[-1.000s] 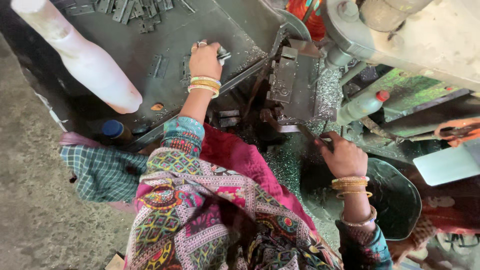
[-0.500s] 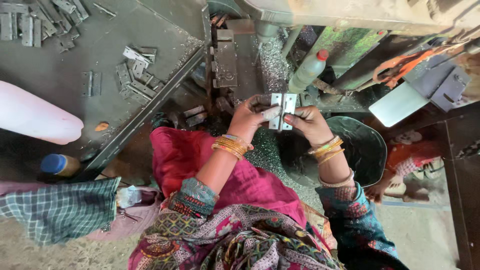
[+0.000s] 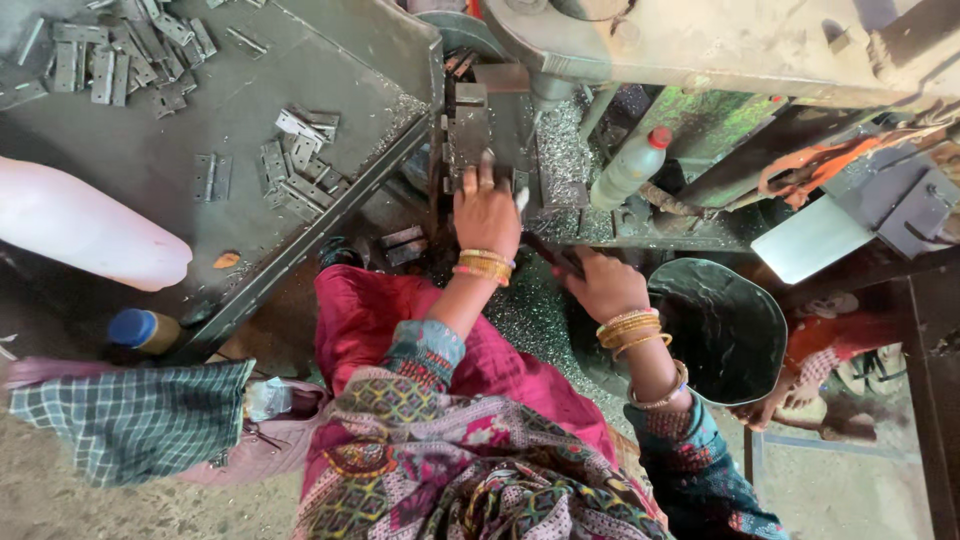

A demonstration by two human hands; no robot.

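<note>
My left hand reaches forward into the dark press block of the machine, fingers stretched onto it. A pale metal hinge plate shows at its thumb side, pinched there. My right hand is lower and to the right, closed around a dark lever handle that runs toward the machine. Both wrists carry gold bangles. My lap in red cloth lies just below the hands.
Grey hinge plates lie in heaps on the sloped metal table at left, beside a white plastic jug and a blue-capped bottle. A red-capped squeeze bottle stands by the machine. A dark metal bowl sits at right.
Both hands held a hinge plate together in front of the machine before. Now the left hand has pushed forward into the press block and the right hand has dropped onto the lever handle.
</note>
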